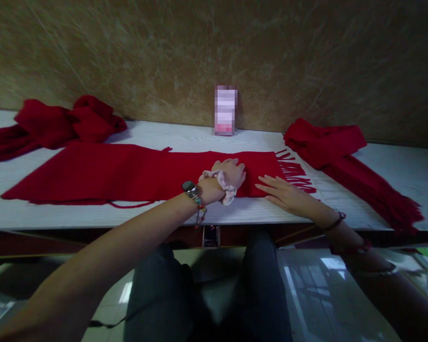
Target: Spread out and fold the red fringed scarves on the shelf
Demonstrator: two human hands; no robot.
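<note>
A red scarf (128, 168) lies spread lengthwise on the white tabletop, its fringe (294, 173) at the right end and its left end folded to a point. On its right part rests my left hand (231, 173), fingers a little bent and apart, pressing on the cloth. That wrist wears a pale scrunchie (223, 187), a watch (189, 187) and a beaded bracelet. Close to the fringe, my right hand (283, 194) lies flat with its fingers stretched over the scarf's near edge. Neither hand grips anything that I can see.
A bunched red scarf (71, 121) sits at the back left, and another folded red scarf (328, 149) at the right. A phone with a blurred screen (224, 111) leans against the brown marbled wall (164, 57). The white table's (92, 218) front edge is just above my knees.
</note>
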